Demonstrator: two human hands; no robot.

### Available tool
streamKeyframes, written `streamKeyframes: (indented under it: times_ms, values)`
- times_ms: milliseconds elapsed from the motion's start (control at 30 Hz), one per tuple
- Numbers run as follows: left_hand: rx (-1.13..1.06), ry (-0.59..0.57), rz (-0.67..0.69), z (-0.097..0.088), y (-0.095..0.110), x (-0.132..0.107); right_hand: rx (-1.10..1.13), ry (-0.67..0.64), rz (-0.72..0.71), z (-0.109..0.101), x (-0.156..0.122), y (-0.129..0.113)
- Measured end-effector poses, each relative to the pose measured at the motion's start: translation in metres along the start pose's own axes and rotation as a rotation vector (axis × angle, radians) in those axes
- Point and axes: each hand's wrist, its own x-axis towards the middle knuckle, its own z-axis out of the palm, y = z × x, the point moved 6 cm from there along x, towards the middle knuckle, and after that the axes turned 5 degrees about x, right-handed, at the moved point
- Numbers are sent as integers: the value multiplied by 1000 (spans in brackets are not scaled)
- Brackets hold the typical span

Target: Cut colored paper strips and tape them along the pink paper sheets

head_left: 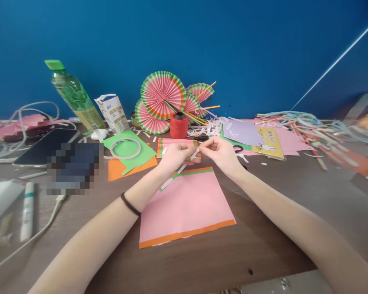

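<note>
My left hand (177, 158) and my right hand (220, 154) meet above the desk, fingertips nearly touching. A narrow green paper strip with a white band along it (171, 180) hangs down to the left from my left hand, which pinches it. My right hand is closed in a pinch at the strip's upper white end; what lies between those fingertips is too small to make out clearly. Under the hands lies a pink paper sheet (188, 204) with orange and green bands at its edges. Just behind them is a pleated pink, orange and green paper (162, 148), partly covered.
Paper fans (163, 94) lean on the blue wall behind a red thread spool (179, 126). A tape roll (125, 157) lies on green paper (147, 152) at left. Farther left are a green bottle (76, 96), a carton (113, 114) and a phone (46, 147). Scissors (238, 148) are at right.
</note>
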Motion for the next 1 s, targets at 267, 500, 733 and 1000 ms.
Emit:
streamKeyframes:
  times_ms: [267, 500, 733, 1000]
  values:
    - [5, -21, 30, -1, -1, 2, -4, 17, -1, -1, 0, -1]
    - [80, 8, 10, -1, -3, 4, -28, 56, 18, -1, -1, -6]
    - [197, -24, 28, -3, -3, 7, 75, 13, 69, 3, -3, -7]
    - [584, -74, 134, -7, 5, 4, -1, -70, 154, 3, 1, 1]
